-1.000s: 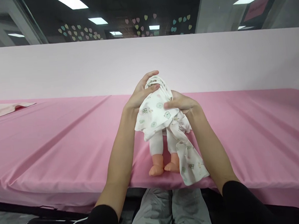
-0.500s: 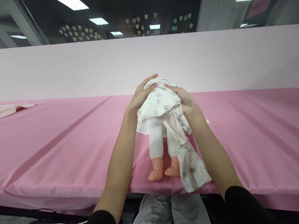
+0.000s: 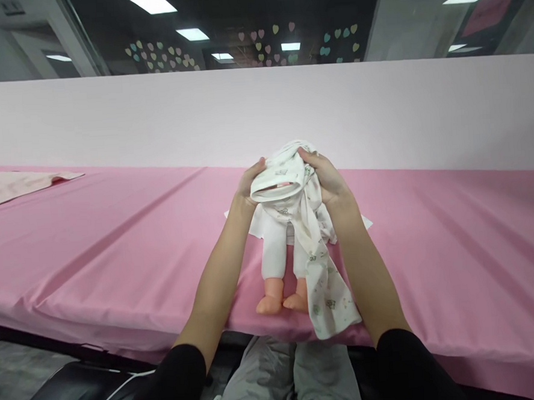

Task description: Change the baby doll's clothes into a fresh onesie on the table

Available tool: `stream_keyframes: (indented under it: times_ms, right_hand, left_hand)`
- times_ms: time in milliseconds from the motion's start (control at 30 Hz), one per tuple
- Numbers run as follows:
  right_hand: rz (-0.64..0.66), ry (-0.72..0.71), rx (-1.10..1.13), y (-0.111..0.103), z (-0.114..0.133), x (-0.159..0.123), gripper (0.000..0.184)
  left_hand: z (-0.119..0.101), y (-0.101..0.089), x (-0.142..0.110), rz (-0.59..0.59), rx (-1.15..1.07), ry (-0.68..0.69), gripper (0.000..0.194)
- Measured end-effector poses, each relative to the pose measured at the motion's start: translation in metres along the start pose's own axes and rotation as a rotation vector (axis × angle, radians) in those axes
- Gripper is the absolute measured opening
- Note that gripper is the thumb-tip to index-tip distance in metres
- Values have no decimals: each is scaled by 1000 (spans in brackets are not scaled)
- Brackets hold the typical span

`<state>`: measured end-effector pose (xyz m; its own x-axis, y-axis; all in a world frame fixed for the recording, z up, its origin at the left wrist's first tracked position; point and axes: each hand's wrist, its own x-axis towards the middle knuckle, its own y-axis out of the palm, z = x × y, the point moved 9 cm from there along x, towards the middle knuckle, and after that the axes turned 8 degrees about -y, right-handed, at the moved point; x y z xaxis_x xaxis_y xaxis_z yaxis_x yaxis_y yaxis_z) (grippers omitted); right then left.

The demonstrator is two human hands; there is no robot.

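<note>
A white printed baby garment [image 3: 279, 169] is bunched between my two hands, over the upper part of a doll. My left hand [image 3: 250, 184] grips its left side, near an open band-edged hole that faces me. On the other side my right hand [image 3: 327, 175] pinches the fabric, thumb on top. One long piece of the garment hangs down to the right, over the table's front edge. Below it show the doll's white-clad legs [image 3: 273, 248] and bare feet, toward me. The doll's head and upper body are hidden under the cloth.
A pink sheet [image 3: 138, 244] covers the padded table, with a white wall [image 3: 154, 122] behind it. A pale pink cloth [image 3: 17, 186] lies at the far left. On the lower left is a black seat [image 3: 71, 393] with a white cord.
My left hand has come down from the top of the garment to its left side. The garment's opening now gapes toward me. The view has shifted slightly.
</note>
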<state>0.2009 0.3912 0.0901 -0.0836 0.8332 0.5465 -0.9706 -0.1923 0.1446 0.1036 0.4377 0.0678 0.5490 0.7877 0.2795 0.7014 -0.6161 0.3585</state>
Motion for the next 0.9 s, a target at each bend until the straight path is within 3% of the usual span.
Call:
stream_keyframes:
  times_ms: [167, 233, 333, 433, 500, 567, 633, 733, 800, 900]
  right_hand:
    - [323, 89, -313, 37, 1, -21, 45]
    - [449, 127, -426, 41, -3, -27, 38]
    - [501, 119, -341, 38, -2, -28, 27]
    - [443, 129, -152, 28, -1, -24, 37]
    - [355, 127, -108, 17, 4, -23, 43]
    - [236, 82, -160, 0, 18, -23, 42]
    - [121, 47, -299, -22, 35, -27, 37]
    - [17, 77, -592, -57, 50, -34, 33]
    - [-23, 105, -809, -77, 52, -36, 31]
    - [-16, 138, -1166, -92, 47, -33, 28]
  left_hand:
    - [-12, -4, -7, 58, -91, 98, 56]
    - [-2, -1, -11, 90, -89, 43, 53]
    - [30, 5, -17, 104, 1, -136, 38]
    - [48, 8, -24, 120, 96, -170, 31]
    - [46, 3, -32, 111, 203, -72, 35]
    - [46, -10, -45, 56, 482, 23, 41]
    - [54, -23, -64, 23, 947, 78, 47]
    - [82, -27, -95, 172, 1583, 201, 54]
    - [94, -26, -110, 230, 1731, 307, 54]
    - [104, -16, -119, 331, 1604, 380, 45]
